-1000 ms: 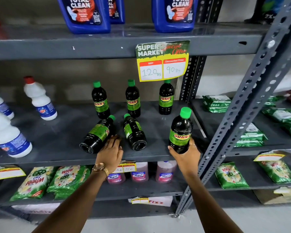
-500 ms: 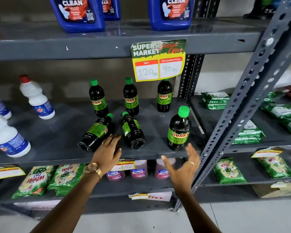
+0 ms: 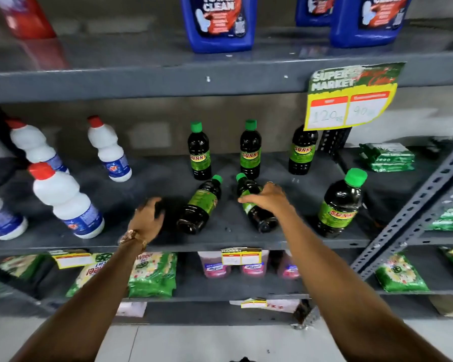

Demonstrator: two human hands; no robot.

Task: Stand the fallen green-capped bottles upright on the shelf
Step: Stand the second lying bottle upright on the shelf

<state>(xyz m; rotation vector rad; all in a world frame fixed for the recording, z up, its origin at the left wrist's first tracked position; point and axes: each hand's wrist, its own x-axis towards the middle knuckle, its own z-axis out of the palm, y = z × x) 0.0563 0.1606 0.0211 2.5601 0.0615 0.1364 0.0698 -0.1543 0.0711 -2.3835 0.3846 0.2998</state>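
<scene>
Two dark green-capped bottles lie on the grey shelf (image 3: 220,242), caps pointing to the back. The left fallen bottle (image 3: 200,205) lies free. My left hand (image 3: 148,215) hovers just left of its base, fingers apart and holding nothing. My right hand (image 3: 268,198) reaches over the right fallen bottle (image 3: 262,219) with its fingers wrapped across the label. Three more bottles (image 3: 250,150) stand upright in a row at the back. Another upright bottle (image 3: 339,205) stands at the front right.
White red-capped bottles (image 3: 66,202) stand on the left of the same shelf. A price sign (image 3: 351,97) hangs from the upper shelf, where blue jugs (image 3: 220,22) stand. A slanted metal brace (image 3: 416,202) crosses at the right. Green packets fill the lower shelves.
My right hand let go of the upright front-right bottle and moved left onto the right fallen bottle. My left hand slid left, off the left fallen bottle. The view shifted left and closer.
</scene>
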